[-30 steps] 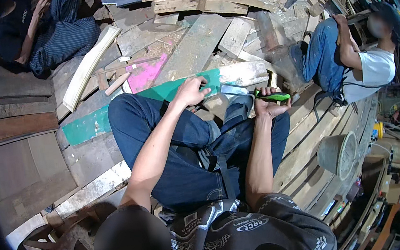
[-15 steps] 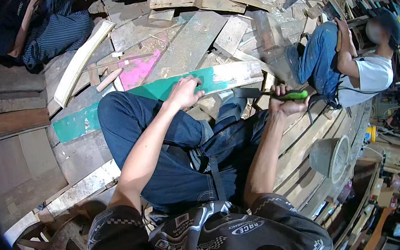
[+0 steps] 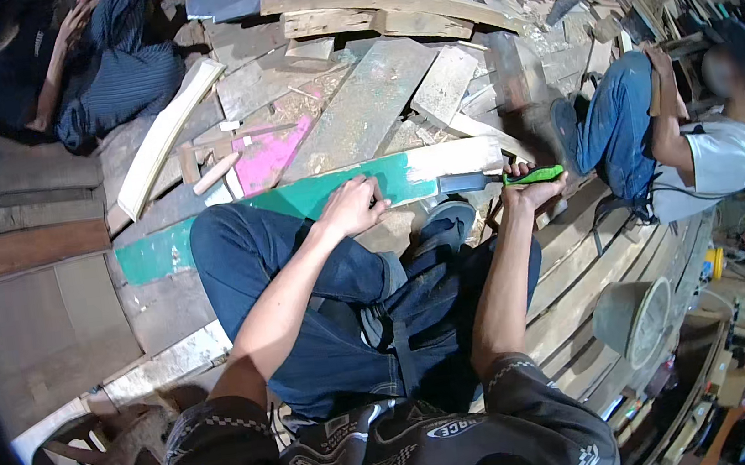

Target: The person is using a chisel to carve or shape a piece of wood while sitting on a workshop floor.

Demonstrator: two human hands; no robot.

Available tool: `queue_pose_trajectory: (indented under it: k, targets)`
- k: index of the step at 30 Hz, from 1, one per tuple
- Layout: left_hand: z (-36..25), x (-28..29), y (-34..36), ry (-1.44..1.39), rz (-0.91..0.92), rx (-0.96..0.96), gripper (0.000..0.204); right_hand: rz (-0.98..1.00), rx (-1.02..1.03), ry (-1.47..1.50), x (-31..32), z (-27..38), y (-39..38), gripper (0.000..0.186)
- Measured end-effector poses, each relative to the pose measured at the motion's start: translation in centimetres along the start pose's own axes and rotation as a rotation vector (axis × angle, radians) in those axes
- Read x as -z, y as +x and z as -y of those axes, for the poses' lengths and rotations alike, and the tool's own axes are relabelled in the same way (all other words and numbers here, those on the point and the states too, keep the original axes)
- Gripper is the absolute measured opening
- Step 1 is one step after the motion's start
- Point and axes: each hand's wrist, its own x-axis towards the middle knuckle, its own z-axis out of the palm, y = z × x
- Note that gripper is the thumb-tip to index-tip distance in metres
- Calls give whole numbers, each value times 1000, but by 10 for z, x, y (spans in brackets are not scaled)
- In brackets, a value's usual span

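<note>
My left hand [image 3: 353,205] presses down on a long plank painted green and white [image 3: 295,200] that lies across in front of my knees. My right hand [image 3: 524,189] grips the green handle of a metal scraping tool [image 3: 500,179], whose blade rests against the white end of the same plank. I sit with both legs in dark jeans bent under the plank, one shoe [image 3: 453,216] just below it.
Piled old boards, one pink [image 3: 267,155], fill the ground ahead. A person in a white shirt and jeans [image 3: 655,131] crouches at right. Another person in dark striped clothes [image 3: 110,65] sits far left. A grey bucket [image 3: 635,317] stands lower right, a plastic chair [image 3: 95,457] lower left.
My right hand has carried the green-handled tool to the right along the plank's white end. My left hand stays on the green part. The view has shifted slightly.
</note>
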Motion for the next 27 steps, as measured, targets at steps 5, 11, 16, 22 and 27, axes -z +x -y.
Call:
queue_pose_trajectory:
  k: [5, 11, 16, 22, 27]
  targets:
    - [-5, -6, 6, 119, 41, 9, 30, 54, 27, 34, -1, 3, 10, 71]
    - [-11, -2, 7, 101, 67, 25, 32, 73, 22, 3, 1, 7, 12, 76]
    - [-6, -5, 5, 104, 27, -22, 32, -54, 152, -58, -13, 4, -3, 77]
    - [-6, -1, 5, 108, 26, -3, 32, -92, 125, -6, -5, 16, 17, 76]
    - [-6, -3, 8, 101, 3, -26, 29, -105, 88, -40, -12, 6, 11, 77]
